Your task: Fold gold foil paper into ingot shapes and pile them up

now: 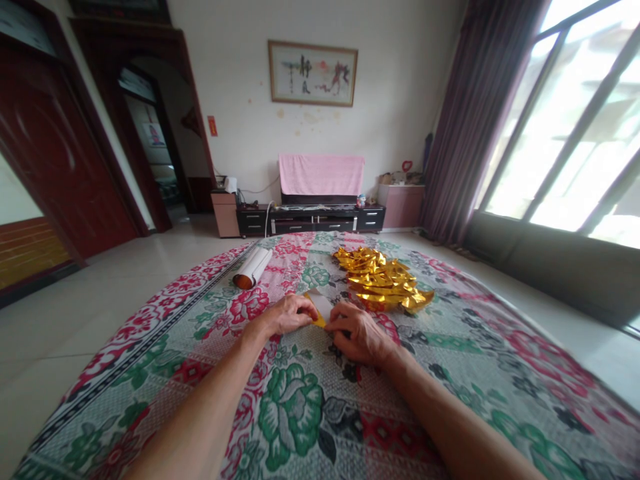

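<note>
A small sheet of paper (321, 304), pale on one side with gold showing at its near edge, lies between my hands over the tablecloth. My left hand (291, 314) pinches its left side, fingers closed. At its near right corner, my right hand (356, 330) grips it with curled fingers. Just beyond my right hand lies a pile of folded shiny gold pieces (380, 279). To the far left of my hands rests a rolled white sheet (254, 267) with a gold-brown inside.
A flowered cloth (293, 407) covers the round table. Past its far edge stand a low black cabinet (320, 219) and a screen draped with a pink towel (321, 175). A window (575, 127) and a dark curtain (480, 113) are at the right.
</note>
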The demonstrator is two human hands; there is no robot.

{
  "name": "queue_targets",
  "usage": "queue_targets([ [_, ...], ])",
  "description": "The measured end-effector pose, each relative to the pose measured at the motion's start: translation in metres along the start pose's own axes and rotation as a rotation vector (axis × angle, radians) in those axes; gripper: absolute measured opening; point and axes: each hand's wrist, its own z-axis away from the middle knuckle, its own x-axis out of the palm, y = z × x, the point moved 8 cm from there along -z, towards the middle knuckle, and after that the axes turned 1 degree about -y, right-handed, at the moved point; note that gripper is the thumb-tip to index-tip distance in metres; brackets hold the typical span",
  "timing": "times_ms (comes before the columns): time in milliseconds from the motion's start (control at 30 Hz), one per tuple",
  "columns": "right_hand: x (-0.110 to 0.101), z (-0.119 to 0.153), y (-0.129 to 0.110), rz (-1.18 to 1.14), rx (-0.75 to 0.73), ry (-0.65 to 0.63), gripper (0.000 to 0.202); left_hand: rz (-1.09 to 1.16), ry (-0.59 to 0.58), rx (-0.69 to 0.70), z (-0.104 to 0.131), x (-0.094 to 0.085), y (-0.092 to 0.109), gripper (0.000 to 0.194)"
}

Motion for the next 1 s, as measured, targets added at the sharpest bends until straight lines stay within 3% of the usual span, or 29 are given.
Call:
queue_targets([
  [267,-0.001,-0.001,0.007,-0.004,0.051,0.037,0.037,-0.175,0.021,0.087,-0.001,-0.001,0.014,0.025],
  [500,0.001,-0.004,0.003,0.14,0.09,-0.008,0.024,-0.402,0.157,0.123,-0.001,-0.005,0.02,0.031],
  [733,0.001,-0.006,-0.004,0.217,0.071,-0.023,0.017,-0.351,0.197,0.036,-0.001,-0.006,0.004,0.018],
  [1000,0.008,-0.011,-0.012,0.269,0.041,-0.043,0.009,-0.336,0.247,0.017,-0.001,-0.01,0.005,0.011],
])
